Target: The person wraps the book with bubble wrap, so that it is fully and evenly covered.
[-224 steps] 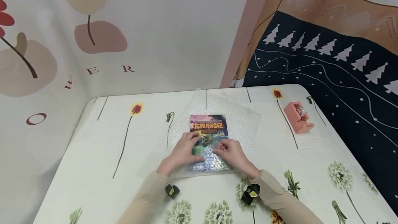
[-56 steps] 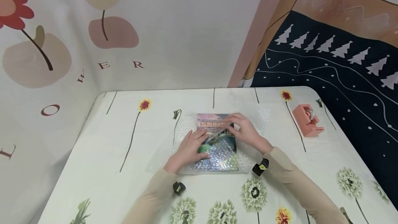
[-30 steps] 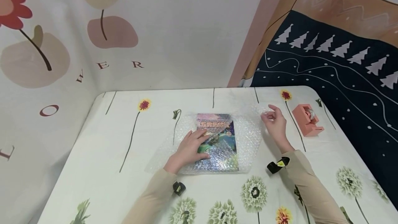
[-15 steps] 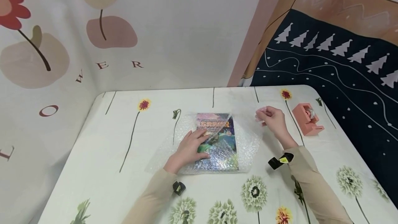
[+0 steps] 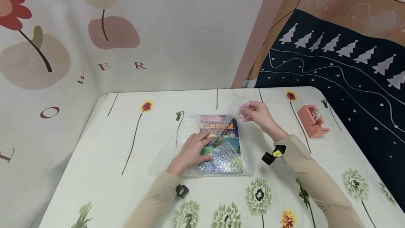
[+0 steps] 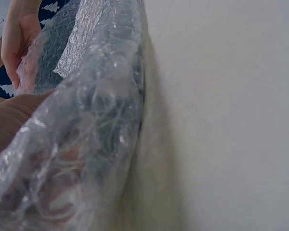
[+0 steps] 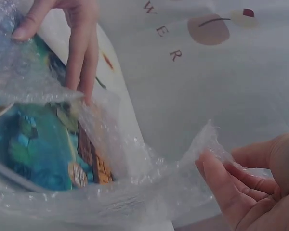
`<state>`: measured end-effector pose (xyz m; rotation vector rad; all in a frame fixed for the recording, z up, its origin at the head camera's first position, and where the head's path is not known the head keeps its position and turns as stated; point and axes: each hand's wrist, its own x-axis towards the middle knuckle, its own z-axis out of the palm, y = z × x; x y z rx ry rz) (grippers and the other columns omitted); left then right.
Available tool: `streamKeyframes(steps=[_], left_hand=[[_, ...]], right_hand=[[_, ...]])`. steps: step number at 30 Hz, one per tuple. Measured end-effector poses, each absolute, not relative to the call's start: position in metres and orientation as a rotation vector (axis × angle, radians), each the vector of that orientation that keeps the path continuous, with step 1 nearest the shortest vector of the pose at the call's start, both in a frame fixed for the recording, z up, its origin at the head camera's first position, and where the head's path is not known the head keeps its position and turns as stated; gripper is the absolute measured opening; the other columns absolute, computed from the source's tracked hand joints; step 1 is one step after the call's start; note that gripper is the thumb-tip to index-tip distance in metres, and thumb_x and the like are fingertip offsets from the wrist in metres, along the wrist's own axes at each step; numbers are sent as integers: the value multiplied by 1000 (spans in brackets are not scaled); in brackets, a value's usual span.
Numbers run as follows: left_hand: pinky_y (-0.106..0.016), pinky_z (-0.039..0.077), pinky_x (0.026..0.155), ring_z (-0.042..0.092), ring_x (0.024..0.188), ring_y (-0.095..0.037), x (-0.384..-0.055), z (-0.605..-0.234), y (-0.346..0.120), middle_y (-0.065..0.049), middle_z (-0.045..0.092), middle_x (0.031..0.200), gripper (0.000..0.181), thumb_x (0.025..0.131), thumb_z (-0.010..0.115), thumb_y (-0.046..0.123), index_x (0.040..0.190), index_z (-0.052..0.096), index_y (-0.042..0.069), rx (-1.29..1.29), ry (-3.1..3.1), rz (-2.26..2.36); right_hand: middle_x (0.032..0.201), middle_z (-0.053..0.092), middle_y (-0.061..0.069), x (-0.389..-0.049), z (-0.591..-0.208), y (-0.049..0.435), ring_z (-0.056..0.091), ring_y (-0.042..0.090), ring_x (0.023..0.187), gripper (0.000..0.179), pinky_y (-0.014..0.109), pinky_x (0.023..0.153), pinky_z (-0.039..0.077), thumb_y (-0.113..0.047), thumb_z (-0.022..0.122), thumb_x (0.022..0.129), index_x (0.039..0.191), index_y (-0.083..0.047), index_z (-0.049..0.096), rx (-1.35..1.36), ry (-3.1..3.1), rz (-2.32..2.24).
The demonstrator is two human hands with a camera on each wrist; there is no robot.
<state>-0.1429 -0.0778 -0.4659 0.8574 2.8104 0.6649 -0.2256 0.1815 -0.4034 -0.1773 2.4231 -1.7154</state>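
Observation:
A colourful book [image 5: 233, 141] with large orange Chinese characters lies on a sheet of clear bubble wrap [image 5: 186, 129], which is folded over its lower part and left side. My left hand [image 5: 191, 152] rests on the wrapped book, fingers spread and mostly straight. Just off the book's upper right corner, my right hand [image 5: 258, 115] pinches an edge of the wrap. The right wrist view shows that raised edge between thumb and fingers of the right hand [image 7: 245, 183]. Bubble wrap [image 6: 91, 115] covers much of the left wrist view.
A pink tape dispenser [image 5: 313, 121] with a roll of clear tape stands at the table's right side. The flower-print tablecloth [image 5: 104, 157] lies under everything. A curtain with printed flowers [image 5: 190, 38] hangs behind the table.
My right hand has come left from beside the book to its upper right corner, drawing the right part of the bubble wrap inward. My left hand stays in place over the last two seconds.

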Motion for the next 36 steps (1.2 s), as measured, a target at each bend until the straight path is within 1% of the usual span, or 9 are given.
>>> streamKeyframes(steps=[5, 7, 11, 14, 19, 24, 28, 32, 36], left_hand=[[-52, 18, 110, 28, 136, -32, -143, -466, -78, -14, 34, 147, 76, 75, 75, 42, 136, 48, 5, 856, 2803, 667], [-52, 18, 110, 28, 136, -32, -143, -466, -79, -15, 34, 147, 76, 75, 75, 42, 136, 48, 5, 860, 2803, 671], [-53, 19, 109, 29, 136, -32, -143, -466, -79, -15, 35, 146, 75, 75, 75, 41, 135, 49, 4, 864, 2809, 676], [-53, 20, 109, 30, 135, -32, -143, -466, -79, -15, 36, 146, 75, 75, 75, 41, 135, 49, 4, 863, 2812, 676], [-53, 21, 108, 30, 135, -32, -143, -465, -79, -14, 36, 146, 75, 75, 75, 41, 135, 49, 5, 870, 2817, 667], [-53, 22, 108, 30, 135, -32, -143, -465, -78, -14, 36, 146, 75, 75, 75, 41, 135, 49, 5, 879, 2824, 668], [-55, 23, 107, 32, 134, -32, -143, -465, -79, -16, 37, 145, 75, 74, 76, 40, 134, 50, 4, 895, 2822, 694], [-54, 25, 106, 32, 134, -32, -143, -464, -79, -16, 38, 144, 74, 75, 76, 40, 133, 51, 4, 899, 2820, 706], [-53, 26, 106, 33, 133, -32, -143, -465, -79, -16, 39, 144, 73, 74, 76, 40, 133, 52, 4, 901, 2826, 699]], right_hand=[[80, 68, 10, -229, -405, 162, 64, 7, 64, 18, 25, 62, 55, -7, 57, 92, 97, 10, 62, -268, 2411, -1699], [78, 68, 10, -229, -406, 155, 64, 9, 63, 17, 27, 62, 55, -6, 58, 92, 95, 9, 62, -294, 2419, -1679], [76, 67, 12, -231, -409, 139, 65, 17, 64, 14, 35, 65, 56, -6, 61, 90, 91, 7, 64, -316, 2438, -1628], [76, 67, 13, -233, -414, 128, 65, 20, 65, 13, 37, 64, 56, -7, 62, 89, 88, 6, 66, -327, 2448, -1578], [73, 66, 10, -237, -421, 116, 64, 20, 62, 12, 34, 59, 55, -8, 64, 88, 86, 3, 69, -350, 2489, -1466], [73, 68, 12, -241, -425, 110, 66, 21, 65, 16, 32, 61, 55, -8, 63, 89, 90, 5, 71, -359, 2451, -1402], [78, 70, 14, -245, -429, 109, 67, 20, 68, 18, 30, 63, 55, -9, 62, 89, 92, 7, 71, -382, 2407, -1353], [81, 71, 13, -249, -435, 109, 67, 16, 68, 18, 27, 61, 53, -10, 64, 89, 92, 6, 72, -427, 2412, -1282], [77, 71, 10, -253, -443, 108, 62, 10, 61, 17, 23, 57, 50, -11, 65, 88, 88, 4, 73, -505, 2439, -1206]])
